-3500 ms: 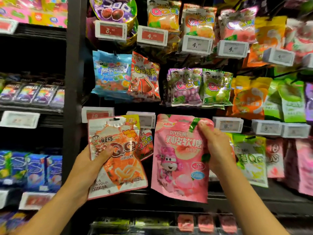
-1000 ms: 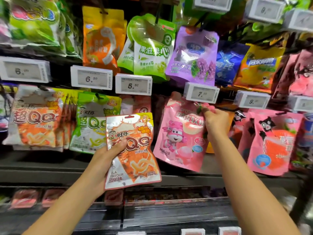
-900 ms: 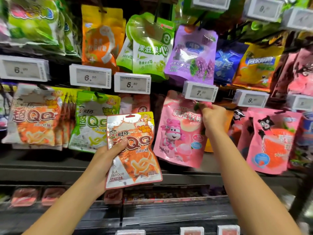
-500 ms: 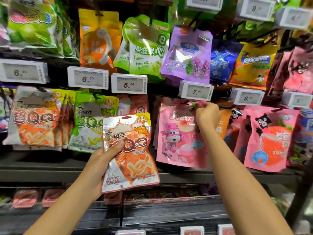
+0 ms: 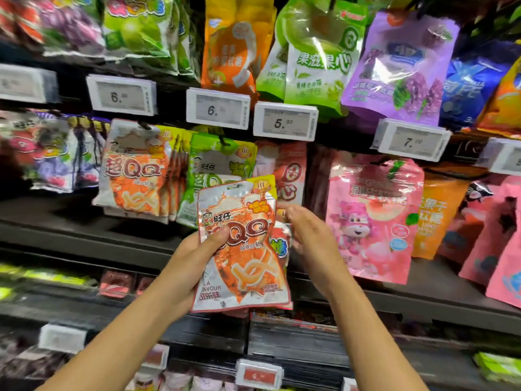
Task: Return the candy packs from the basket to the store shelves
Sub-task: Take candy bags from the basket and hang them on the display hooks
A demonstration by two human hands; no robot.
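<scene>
While matching cola packs [image 5: 135,176] hang on the left peg, steer the cola pack [image 5: 242,249] there and thread its hole on squarely. Left hand [image 5: 194,258] grasps it; right hand [image 5: 307,238], fingers loose, touches packs behind.

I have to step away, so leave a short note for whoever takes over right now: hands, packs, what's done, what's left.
Left hand grips the orange QQ pack, with another pack partly hidden behind it. Right hand reaches to those packs' right edge; whether it grips is unclear. Pink cartoon pack hangs under the 7 price tag: done. Left: hang the orange one, probably with the matching packs up left, then the hidden one.
</scene>
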